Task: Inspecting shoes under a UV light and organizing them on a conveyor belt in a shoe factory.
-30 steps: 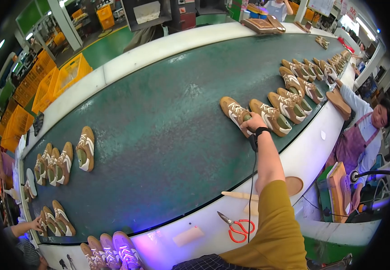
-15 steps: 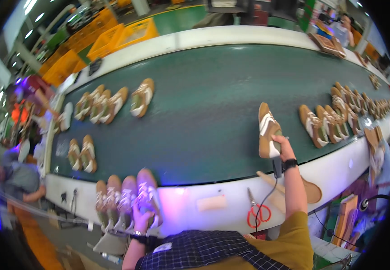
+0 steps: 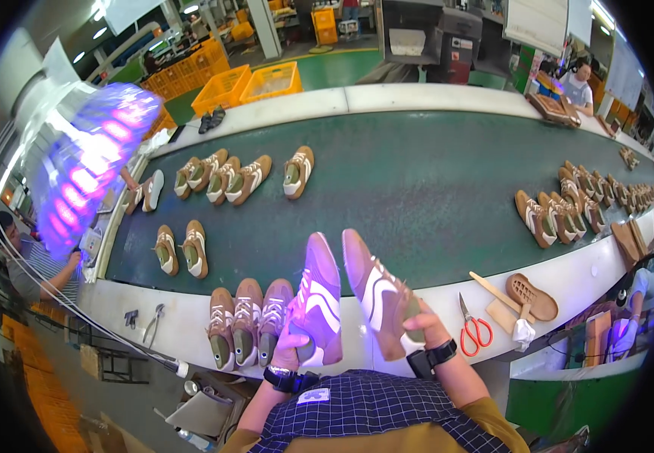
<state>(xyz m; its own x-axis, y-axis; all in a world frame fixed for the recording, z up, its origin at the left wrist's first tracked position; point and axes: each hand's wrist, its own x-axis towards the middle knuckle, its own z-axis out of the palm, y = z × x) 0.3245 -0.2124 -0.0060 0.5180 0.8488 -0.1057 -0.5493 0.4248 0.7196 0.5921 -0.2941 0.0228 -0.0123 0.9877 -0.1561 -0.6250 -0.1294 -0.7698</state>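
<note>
My left hand [image 3: 289, 349] is closed around the heel of a brown sneaker [image 3: 318, 294] with white side stripes, raised toe up and tinted purple by the light. My right hand [image 3: 428, 329] grips a similar brown sneaker [image 3: 368, 283] by its heel opening, thumb at the collar. The two sneakers are side by side, toes leaning toward each other but apart, above the near white ledge [image 3: 448, 296]. Left of my left hand, three brown sneakers [image 3: 246, 313] stand in a row on that ledge, toes pointing away from me.
A green conveyor belt [image 3: 418, 181] carries several sneakers at left and right. Red-handled scissors [image 3: 476, 332], a shoe sole [image 3: 532, 296] and flat strips lie to the right; pliers [image 3: 153, 325] lie left. A bright purple lamp [image 3: 89, 174] hangs at upper left. Other people work around the belt.
My right hand has brought its sneaker from over the belt, back and left, beside the other one. My left hand has lifted its sneaker off the row. The view has shifted; the lamp has come into view.
</note>
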